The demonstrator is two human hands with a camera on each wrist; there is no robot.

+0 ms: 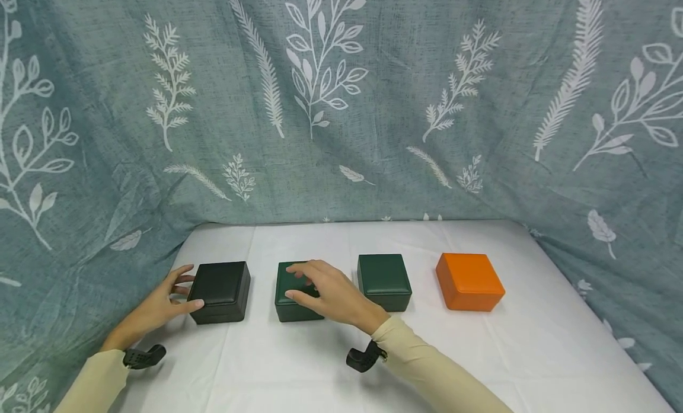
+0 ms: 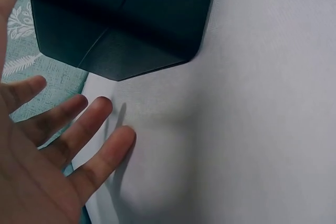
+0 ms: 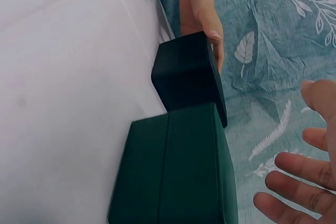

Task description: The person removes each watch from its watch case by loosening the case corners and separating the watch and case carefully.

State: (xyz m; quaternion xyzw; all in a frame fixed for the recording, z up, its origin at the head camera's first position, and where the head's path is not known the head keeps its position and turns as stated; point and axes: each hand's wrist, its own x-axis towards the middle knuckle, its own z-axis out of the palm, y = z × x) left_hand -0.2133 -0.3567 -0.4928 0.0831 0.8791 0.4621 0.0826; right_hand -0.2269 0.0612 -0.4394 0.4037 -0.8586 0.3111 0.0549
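Note:
A black, square lidded box point(image 1: 220, 285) sits at the left of the white table. Beside its left side is my left hand point(image 1: 152, 309), fingers spread apart, thumb tip right at the box's front left edge. In the left wrist view, the spread fingers point(image 2: 86, 140) lie below the dark box point(image 2: 121, 24). My right hand point(image 1: 338, 293) hovers over a dark green box point(image 1: 293, 311), fingers loosely bent and covering part of its lid in the head view. The right wrist view shows those fingers point(image 3: 299, 167) apart from the green box point(image 3: 176, 171). All lids look closed.
Right of my right hand stands a second green box point(image 1: 383, 274), and farther right an orange box point(image 1: 468, 277). The boxes form a row on the white cloth point(image 1: 320, 371). A blue-green leaf-patterned curtain point(image 1: 384, 105) hangs behind and at both sides.

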